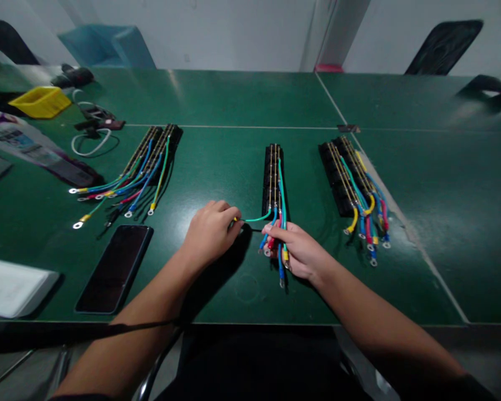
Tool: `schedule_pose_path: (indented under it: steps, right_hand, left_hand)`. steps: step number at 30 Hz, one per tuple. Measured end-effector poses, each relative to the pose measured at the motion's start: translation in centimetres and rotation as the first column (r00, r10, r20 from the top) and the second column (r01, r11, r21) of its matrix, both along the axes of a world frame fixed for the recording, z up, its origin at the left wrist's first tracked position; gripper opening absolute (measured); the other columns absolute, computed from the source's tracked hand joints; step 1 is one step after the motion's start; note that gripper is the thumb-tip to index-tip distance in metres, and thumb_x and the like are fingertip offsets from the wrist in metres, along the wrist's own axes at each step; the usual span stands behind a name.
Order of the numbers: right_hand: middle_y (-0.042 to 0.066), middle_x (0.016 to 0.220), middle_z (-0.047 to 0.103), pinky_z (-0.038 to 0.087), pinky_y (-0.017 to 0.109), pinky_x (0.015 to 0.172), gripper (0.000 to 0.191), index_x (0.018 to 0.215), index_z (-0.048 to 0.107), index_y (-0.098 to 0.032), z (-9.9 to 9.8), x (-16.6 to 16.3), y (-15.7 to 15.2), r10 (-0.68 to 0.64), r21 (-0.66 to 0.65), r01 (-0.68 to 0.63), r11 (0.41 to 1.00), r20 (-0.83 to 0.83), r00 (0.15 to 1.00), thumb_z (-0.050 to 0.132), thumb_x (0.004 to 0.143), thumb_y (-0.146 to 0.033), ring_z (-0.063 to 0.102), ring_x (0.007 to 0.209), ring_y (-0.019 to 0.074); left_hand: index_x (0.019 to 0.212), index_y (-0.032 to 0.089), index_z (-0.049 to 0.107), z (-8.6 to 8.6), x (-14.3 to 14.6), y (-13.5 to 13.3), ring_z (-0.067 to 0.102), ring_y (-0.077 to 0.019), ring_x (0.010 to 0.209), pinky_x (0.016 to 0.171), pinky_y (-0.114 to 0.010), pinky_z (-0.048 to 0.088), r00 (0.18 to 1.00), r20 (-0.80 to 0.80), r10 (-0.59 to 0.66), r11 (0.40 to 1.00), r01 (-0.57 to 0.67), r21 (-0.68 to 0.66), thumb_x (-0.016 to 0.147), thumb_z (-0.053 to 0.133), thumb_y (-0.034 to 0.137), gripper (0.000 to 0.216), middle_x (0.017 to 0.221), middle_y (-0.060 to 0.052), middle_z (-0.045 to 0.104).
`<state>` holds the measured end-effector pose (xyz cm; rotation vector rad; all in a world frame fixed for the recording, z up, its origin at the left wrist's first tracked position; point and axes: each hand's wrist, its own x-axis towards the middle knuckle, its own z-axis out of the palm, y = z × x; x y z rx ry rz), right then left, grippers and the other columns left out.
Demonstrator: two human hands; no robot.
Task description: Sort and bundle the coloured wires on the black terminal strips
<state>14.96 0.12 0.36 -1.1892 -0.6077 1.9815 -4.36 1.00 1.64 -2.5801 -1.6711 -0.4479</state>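
A long black terminal strip (pixel 273 175) with brass-coloured rails lies in the middle of the green table. Coloured wires with ring lugs run from its near end. My left hand (pixel 214 231) pinches the end of a green wire (pixel 256 219), pulled out to the left; a bit of yellow shows at the fingers. My right hand (pixel 298 248) is closed round the remaining wire bundle (pixel 280 245) of blue, red and green leads. Their ring lugs hang below the fingers. Part of the bundle is hidden by the right thumb.
Wired terminal strips lie to the left (pixel 161 142) and right (pixel 344 170). At front left are a phone (pixel 114 270) and a white box (pixel 16 287). A yellow bin (pixel 42 102), a printed package (pixel 37 147) and a white cable (pixel 92 151) sit farther back.
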Motion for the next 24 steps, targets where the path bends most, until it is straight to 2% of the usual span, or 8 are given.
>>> schedule_pose_path:
  steps: [4,8,12,17,21,24]
  right_hand:
    - [-0.002,0.052,0.055,0.038,0.017,0.038,0.004,0.076,0.060,-0.013,-0.1,0.3,0.1,0.021,-0.008,-0.022,1.000,-0.067,0.998,0.062,0.078,-0.014,0.050,0.040,0.0072]
    - [-0.001,0.055,0.058,0.037,0.017,0.037,0.003,0.080,0.063,-0.012,0.0,0.5,0.1,0.037,0.000,-0.038,0.999,-0.092,0.995,0.063,0.078,-0.014,0.050,0.040,0.0064]
    - [0.000,0.058,0.060,0.036,0.015,0.036,0.007,0.083,0.066,-0.011,0.2,0.4,0.1,0.048,0.006,-0.048,0.999,-0.105,0.993,0.062,0.081,-0.016,0.050,0.040,0.0052]
    - [0.000,0.059,0.061,0.037,0.016,0.039,0.011,0.080,0.064,-0.012,-0.2,-0.1,-0.1,0.009,0.061,-0.006,0.998,-0.052,0.999,0.066,0.079,-0.023,0.054,0.044,0.0061]
    - [-0.002,0.056,0.059,0.036,0.016,0.041,0.023,0.074,0.059,-0.014,-0.7,-0.5,-0.4,-0.062,0.159,0.051,0.986,0.062,0.996,0.072,0.074,-0.032,0.054,0.044,0.0059]
    - [-0.003,0.055,0.059,0.034,0.016,0.040,0.026,0.071,0.055,-0.015,-0.9,-0.8,-0.5,-0.086,0.204,0.059,0.977,0.125,0.988,0.073,0.072,-0.034,0.051,0.043,0.0051]
  left_hand:
    - [0.085,0.019,0.069,0.1,-0.2,0.3,0.054,-0.0193,0.084,0.077,-0.032,0.042,0.986,0.141,-0.094,0.995,0.098,-0.018,0.085,0.058,0.026,0.013,0.088,-0.006,0.062]
    - [0.087,0.020,0.070,0.2,-0.3,0.3,0.053,-0.0165,0.076,0.070,-0.029,0.041,0.969,0.194,-0.153,0.986,0.163,-0.035,0.084,0.059,0.023,0.011,0.077,-0.003,0.061]
    - [0.086,0.018,0.067,0.4,-0.1,0.0,0.054,-0.0130,0.069,0.064,-0.024,0.040,0.935,0.233,-0.268,0.960,0.279,-0.017,0.086,0.053,0.019,0.014,0.073,-0.002,0.060]
    - [0.082,0.016,0.066,1.0,0.0,-0.5,0.052,-0.0109,0.060,0.058,-0.024,0.037,0.914,0.265,-0.307,0.948,0.317,0.004,0.090,0.050,0.025,0.021,0.065,-0.001,0.060]
    - [0.087,0.016,0.067,1.5,0.0,-0.8,0.056,-0.0108,0.060,0.058,-0.023,0.039,0.859,0.343,-0.380,0.891,0.439,-0.113,0.090,0.053,0.038,0.026,0.068,-0.001,0.063]
    - [0.093,0.016,0.064,1.3,0.3,-0.9,0.058,-0.0108,0.062,0.057,-0.021,0.039,0.842,0.397,-0.365,0.863,0.466,-0.194,0.081,0.064,0.050,0.036,0.072,0.001,0.065]
